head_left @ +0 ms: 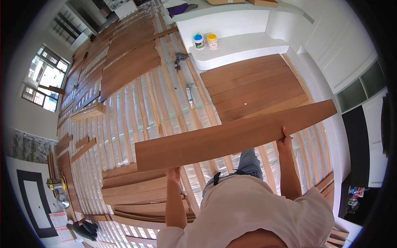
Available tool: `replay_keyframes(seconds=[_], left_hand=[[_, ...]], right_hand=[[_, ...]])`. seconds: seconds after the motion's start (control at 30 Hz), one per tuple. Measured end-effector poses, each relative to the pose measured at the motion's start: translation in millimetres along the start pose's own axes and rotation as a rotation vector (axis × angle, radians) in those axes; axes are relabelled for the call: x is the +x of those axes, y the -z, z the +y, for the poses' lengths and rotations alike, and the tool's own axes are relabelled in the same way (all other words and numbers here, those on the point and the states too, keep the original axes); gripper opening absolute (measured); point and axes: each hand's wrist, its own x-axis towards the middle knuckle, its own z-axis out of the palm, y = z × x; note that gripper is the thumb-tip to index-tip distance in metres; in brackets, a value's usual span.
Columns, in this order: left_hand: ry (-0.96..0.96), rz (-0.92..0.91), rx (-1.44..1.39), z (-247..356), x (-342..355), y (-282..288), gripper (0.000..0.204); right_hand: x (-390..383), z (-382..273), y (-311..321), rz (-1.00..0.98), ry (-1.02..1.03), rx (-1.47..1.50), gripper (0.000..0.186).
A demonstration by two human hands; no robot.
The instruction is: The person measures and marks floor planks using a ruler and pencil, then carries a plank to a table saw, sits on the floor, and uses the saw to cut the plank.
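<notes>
A long brown floor plank [215, 140] spans the head view, held up at waist height. My left hand [173, 175] grips it near its left end from below, fingers mostly hidden. My right hand [284, 140] is closed on the lower edge toward its right end. Beyond it lies a laid section of boards [252, 82], with a sealant tube [189, 95] beside it on the battens [144, 103]. A stack of loose planks [132, 190] lies below left of the held one.
A white curved step [235, 53] carries two buckets [212, 40]. Dark tools [180, 58] lie on the battens. More boards [128, 70] cover the far floor. A saw [62, 198] stands at left. A crouching person [82, 227] is at lower left. Cabinets [374, 136] line the right.
</notes>
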Motion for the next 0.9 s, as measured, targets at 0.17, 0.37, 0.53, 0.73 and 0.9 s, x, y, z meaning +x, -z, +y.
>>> replay_keyframes(seconds=[0.17, 0.37, 0.53, 0.73, 0.9], left_hand=[[0.310, -0.260, 0.362, -123.3, 92.1, -275.4, 0.070], [0.152, -0.281, 0.029, -175.2, 223.1, -442.7, 0.051], [0.089, -0.124, -0.189, -175.2, 310.4, -517.8, 0.037], [0.095, -0.042, -0.268, -169.9, 418.9, -532.8, 0.028], [0.100, -0.061, -0.303, -139.6, 490.1, -535.2, 0.028]], right_hand=[[122.2, -26.7, -70.5, -0.164, -0.001, -0.029, 0.040], [259.0, -57.3, -150.5, -0.030, -0.149, -0.033, 0.035], [337.0, -79.6, -220.3, -0.117, -0.165, -0.086, 0.037], [443.3, -59.8, -271.5, -0.255, -0.184, -0.083, 0.040], [494.0, -54.7, -326.0, -0.286, -0.277, -0.124, 0.038]])
